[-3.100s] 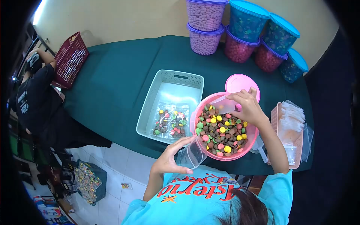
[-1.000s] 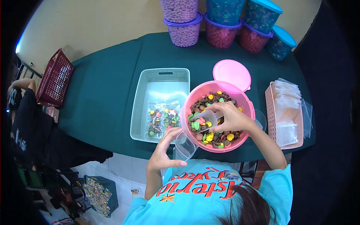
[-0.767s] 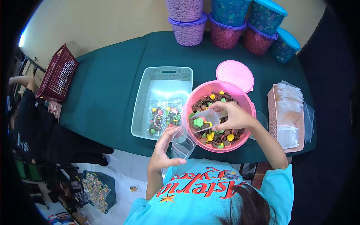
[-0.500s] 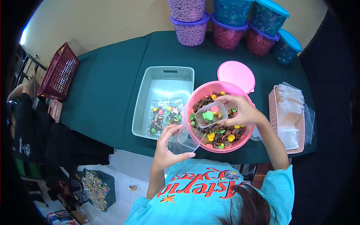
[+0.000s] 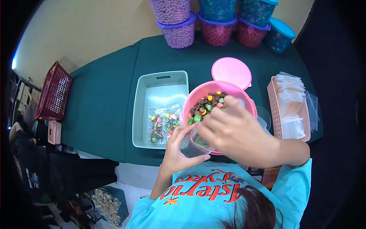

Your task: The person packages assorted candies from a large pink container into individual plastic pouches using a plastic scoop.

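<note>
My left hand (image 5: pixel 178 147) grips a clear plastic bag (image 5: pixel 189 149) just in front of the pink tub, its mouth spread into a rounded opening. Over that opening, my right hand (image 5: pixel 234 128) is closed on a small clear scoop, which the hand and fingers mostly hide. Some green shows dimly through the plastic below the fingers. The round pink tub (image 5: pixel 251 101) holds brown, yellow, green and pink button-shaped sweets (image 5: pixel 202 108). To its left, a pale green tray (image 5: pixel 138 114) contains several clear packets of these sweets (image 5: pixel 162 124).
A pink lid (image 5: pixel 231 72) lies behind the tub. Clear bags (image 5: pixel 290 89) fill a pink basket (image 5: pixel 277 114) at right. Lidded tubs (image 5: pixel 179 34) stand stacked along the back. A maroon basket (image 5: pixel 53 93) is at far left, near a person in black (image 5: pixel 65 164). A crate of packets (image 5: pixel 108 206) sits below.
My right hand has moved from above the sweets toward the bag in my left hand, turning the scoop over. My left hand keeps its hold. The view has shifted slightly.
</note>
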A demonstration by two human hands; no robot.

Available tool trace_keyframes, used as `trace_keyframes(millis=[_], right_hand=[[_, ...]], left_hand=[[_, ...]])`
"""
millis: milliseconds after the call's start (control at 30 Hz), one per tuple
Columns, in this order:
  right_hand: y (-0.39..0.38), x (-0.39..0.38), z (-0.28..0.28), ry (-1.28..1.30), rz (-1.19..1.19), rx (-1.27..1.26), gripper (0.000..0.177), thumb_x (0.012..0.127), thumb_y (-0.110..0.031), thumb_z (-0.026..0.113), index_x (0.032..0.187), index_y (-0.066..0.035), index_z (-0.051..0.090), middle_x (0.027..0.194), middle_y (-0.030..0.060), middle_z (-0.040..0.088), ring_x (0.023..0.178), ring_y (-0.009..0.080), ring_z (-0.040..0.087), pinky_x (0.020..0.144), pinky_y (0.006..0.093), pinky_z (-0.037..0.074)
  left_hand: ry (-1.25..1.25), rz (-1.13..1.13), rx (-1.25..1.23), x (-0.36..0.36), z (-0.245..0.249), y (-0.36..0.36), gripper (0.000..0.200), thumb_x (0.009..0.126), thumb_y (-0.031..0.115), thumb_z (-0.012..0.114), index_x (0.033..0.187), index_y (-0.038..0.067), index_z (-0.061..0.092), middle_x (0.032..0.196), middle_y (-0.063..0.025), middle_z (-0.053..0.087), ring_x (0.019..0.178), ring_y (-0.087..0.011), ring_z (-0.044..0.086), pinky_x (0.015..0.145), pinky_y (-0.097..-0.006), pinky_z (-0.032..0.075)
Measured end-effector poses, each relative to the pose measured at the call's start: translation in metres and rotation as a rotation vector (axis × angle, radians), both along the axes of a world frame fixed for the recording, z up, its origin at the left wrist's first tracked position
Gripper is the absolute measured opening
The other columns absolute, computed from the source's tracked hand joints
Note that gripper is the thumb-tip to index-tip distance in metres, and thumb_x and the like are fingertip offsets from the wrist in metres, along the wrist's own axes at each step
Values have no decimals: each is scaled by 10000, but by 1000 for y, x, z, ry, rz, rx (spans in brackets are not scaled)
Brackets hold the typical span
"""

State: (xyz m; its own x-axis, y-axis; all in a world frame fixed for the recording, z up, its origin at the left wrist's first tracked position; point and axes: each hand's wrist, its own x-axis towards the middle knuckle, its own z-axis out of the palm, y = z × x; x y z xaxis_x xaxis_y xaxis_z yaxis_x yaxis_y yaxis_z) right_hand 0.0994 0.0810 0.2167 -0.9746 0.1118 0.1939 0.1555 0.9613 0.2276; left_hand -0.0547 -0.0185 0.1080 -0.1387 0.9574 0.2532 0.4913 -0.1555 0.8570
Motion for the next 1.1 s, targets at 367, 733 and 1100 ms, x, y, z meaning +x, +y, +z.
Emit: trace_keyframes(millis=[367, 733, 1100], right_hand=[[25, 28, 12, 48, -373, 64, 299, 586, -34, 626, 878, -54, 566, 811, 50, 540, 890, 179, 503, 895, 385, 281], [62, 49, -50, -179, -305, -113, 275, 570, -114, 687, 831, -65, 616, 791, 57, 583, 876, 189, 537, 924, 379, 296], [74, 63, -72, -156, -294, -749, 560, 479, -244, 718, 982, -44, 575, 863, 127, 580, 916, 251, 523, 816, 344, 319]], left_hand=[[-248, -11, -13, -22, -17, -6, 796, 496, 232, 811, 1175, 4, 464, 1074, -119, 477, 988, -213, 502, 845, -330, 405], [-457, 133, 112, -30, -15, -23, 915, 509, 350, 809, 1222, -41, 390, 1129, -92, 405, 997, -189, 467, 885, -322, 359], [-542, 332, 144, -40, -25, -39, 927, 543, 430, 775, 1239, -36, 376, 1099, -72, 409, 1034, -192, 434, 913, -330, 327]])
